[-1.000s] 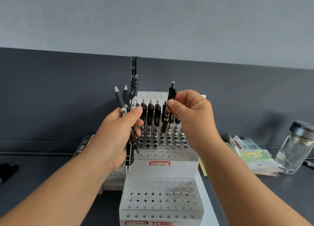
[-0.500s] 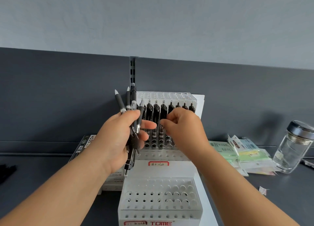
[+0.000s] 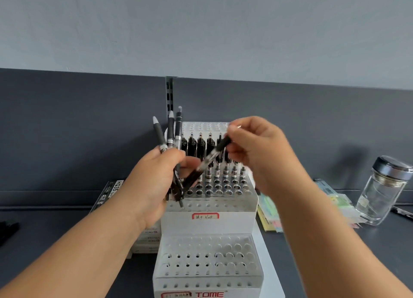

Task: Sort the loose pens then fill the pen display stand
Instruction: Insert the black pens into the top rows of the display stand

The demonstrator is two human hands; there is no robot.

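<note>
Pinching one pen (image 3: 212, 156) in the right hand (image 3: 257, 154) - fingers (image 3: 233, 132) pressed together on its upper end, just above the back of the pen display stand (image 3: 210, 224). Lying slantwise in the air: long axis from up-right, over the stand's filled row (image 3: 201, 145), down-left toward the stand's front-left corner. Lower end touching or crossing the bundle (image 3: 169, 132); can't tell which, too blurred.

Gripping that bundle in the left hand (image 3: 154, 181), fingers curled round approx. its middle, just left of the stand's upper tier, grey tips up.

Prob. mid-way thru drawing a single pen clear for slotting. Turns on axis vs. holes: slanted pen, vertical holes, so needs swinging near upright before lowering. Maybe needs flipping too, if the end by the fingers is the tip - not clear enough to say.

Nearest free holes (image 3: 219, 187) right below the pen, in front of the filled row. Right hand nearer those, so likely the placing hand; left only for holding stock. Risk: snagging the bundle w/ the lower end while pulling away.

Lower tier of the stand all bare holes, so plenty left to fill.
</note>
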